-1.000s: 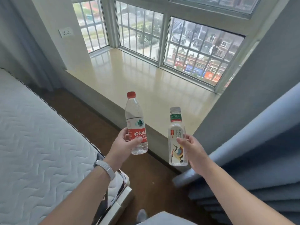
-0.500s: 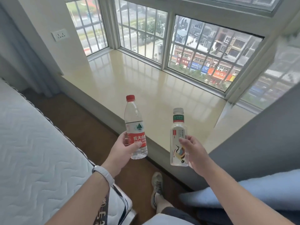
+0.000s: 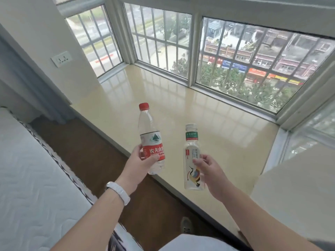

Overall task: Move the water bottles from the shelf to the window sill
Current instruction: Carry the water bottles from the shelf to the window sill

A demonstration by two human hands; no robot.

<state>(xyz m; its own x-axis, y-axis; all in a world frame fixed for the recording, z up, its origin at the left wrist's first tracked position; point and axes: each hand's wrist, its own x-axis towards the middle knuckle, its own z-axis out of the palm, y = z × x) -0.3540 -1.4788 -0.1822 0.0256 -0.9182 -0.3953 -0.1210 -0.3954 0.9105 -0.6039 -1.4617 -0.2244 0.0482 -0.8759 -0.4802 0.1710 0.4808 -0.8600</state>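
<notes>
Both bottles have come forward to the near edge of the window sill [image 3: 163,98] as you closed in. Right of the quilted white mattress [image 3: 27,169], your left hand [image 3: 139,163] wraps the crinkled, clear red-capped bottle [image 3: 151,138] at its red label. Your right hand [image 3: 210,171] pinches the smoother white-capped bottle [image 3: 192,156] on its printed sleeve. Both hands hold their bottles upright and apart above the glossy cream stone, so setting down looks imminent.
</notes>
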